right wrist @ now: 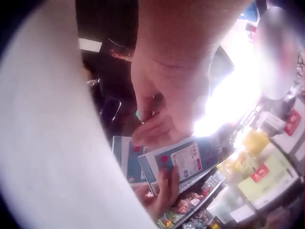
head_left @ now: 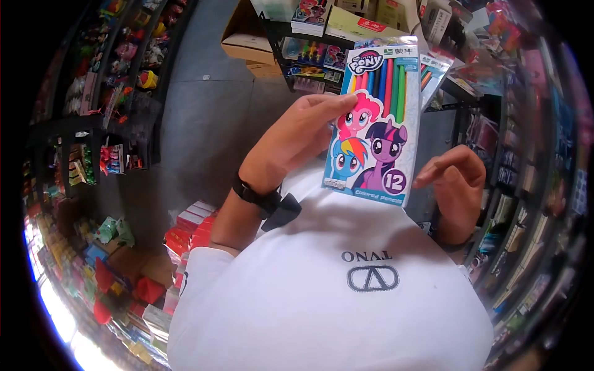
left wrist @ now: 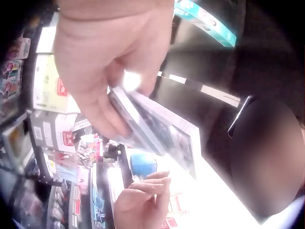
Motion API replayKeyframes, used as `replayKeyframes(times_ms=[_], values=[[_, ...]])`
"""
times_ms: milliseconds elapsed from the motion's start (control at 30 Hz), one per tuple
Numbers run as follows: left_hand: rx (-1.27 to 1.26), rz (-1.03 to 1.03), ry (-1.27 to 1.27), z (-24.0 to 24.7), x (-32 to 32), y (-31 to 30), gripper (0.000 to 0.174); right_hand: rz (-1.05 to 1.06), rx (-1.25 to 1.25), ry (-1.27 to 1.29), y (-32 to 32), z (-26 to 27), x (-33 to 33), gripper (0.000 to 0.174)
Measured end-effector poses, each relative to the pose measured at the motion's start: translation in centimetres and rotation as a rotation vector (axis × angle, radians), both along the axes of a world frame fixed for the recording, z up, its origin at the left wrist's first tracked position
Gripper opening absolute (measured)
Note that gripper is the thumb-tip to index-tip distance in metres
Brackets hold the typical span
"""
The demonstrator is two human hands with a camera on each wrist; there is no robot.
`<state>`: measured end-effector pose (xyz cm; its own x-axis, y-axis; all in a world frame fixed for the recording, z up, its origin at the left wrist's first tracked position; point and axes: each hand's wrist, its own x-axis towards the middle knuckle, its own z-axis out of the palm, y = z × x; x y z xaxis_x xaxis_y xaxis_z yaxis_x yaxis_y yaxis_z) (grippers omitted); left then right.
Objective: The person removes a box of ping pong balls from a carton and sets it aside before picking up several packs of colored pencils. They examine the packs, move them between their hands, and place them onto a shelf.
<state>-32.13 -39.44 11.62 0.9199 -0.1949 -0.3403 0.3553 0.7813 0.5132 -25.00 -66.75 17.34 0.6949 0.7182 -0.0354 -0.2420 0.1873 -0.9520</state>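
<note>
My left hand (head_left: 297,133) grips a colored pencils packet (head_left: 380,148) by its left side, thumb on the cartoon front. A second packet (head_left: 434,69) shows partly behind it. In the left wrist view, my left hand (left wrist: 114,57) holds the thin packets (left wrist: 164,129) edge-on. My right hand (head_left: 458,188) is beside the front packet's lower right edge with bent, relaxed fingers and nothing visible in them. The right wrist view has my right hand (right wrist: 174,105) over the packets' backs (right wrist: 183,162), with left fingers (right wrist: 167,188) at their lower edge; contact by the right hand is unclear there.
Shelves of small goods (head_left: 127,52) stand at the left, and more racks (head_left: 526,204) curve along the right. An open cardboard box (head_left: 247,49) is ahead, near stacked packs (head_left: 309,17). Grey floor (head_left: 204,117) lies between the shelves. Red boxes (head_left: 195,222) are beside my left arm.
</note>
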Motion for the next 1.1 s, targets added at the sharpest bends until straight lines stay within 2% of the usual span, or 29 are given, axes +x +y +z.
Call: replayKeyframes(times_ms=[200, 333, 400, 500, 567, 600, 733, 833, 867, 1033, 1100], values=[[-0.139, -0.079, 0.003, -0.7, 0.5, -1.1, 0.044, -0.064, 0.238, 0.206, -0.7, 0.5, 0.5, 0.025], [-0.364, -0.103, -0.030, -1.7, 0.6, -1.8, 0.047, -0.076, 0.269, 0.187, -1.2, 0.3, 0.5, 0.030], [0.037, 0.042, -0.269, -2.7, 0.1, -1.9, 0.047, -0.061, 0.301, 0.156, -0.9, -0.3, 0.9, 0.032], [0.015, 0.001, -0.149, -1.9, 0.1, -1.8, 0.043, -0.065, 0.271, 0.176, -1.0, 0.0, 0.8, 0.036], [-0.274, -0.077, -0.022, -0.9, 0.6, -1.9, 0.043, -0.112, 0.211, 0.237, -0.8, 1.3, 0.4, 0.047], [-0.271, -0.101, -0.044, -0.7, 0.8, -1.7, 0.042, -0.137, 0.173, 0.243, -0.6, 1.7, 0.4, 0.049], [-0.126, -0.039, -0.033, -1.4, 1.2, -2.1, 0.042, -0.168, 0.136, 0.258, -0.8, 2.3, 0.6, 0.055], [-0.012, -0.014, -0.054, -1.5, 1.2, -2.0, 0.039, -0.212, 0.122, 0.282, -0.9, 2.6, 0.3, 0.051], [0.034, -0.009, -0.070, -1.0, 1.2, -2.0, 0.034, -0.208, 0.141, 0.238, -1.0, 2.3, 0.4, 0.049], [0.372, 0.044, 0.004, -1.1, 1.5, -3.1, 0.034, -0.235, 0.201, 0.019, -1.7, -0.3, 0.9, 0.039], [0.492, 0.042, 0.020, -1.2, 1.5, -3.5, 0.033, -0.257, 0.096, -0.065, -1.7, -0.2, 0.8, 0.036]])
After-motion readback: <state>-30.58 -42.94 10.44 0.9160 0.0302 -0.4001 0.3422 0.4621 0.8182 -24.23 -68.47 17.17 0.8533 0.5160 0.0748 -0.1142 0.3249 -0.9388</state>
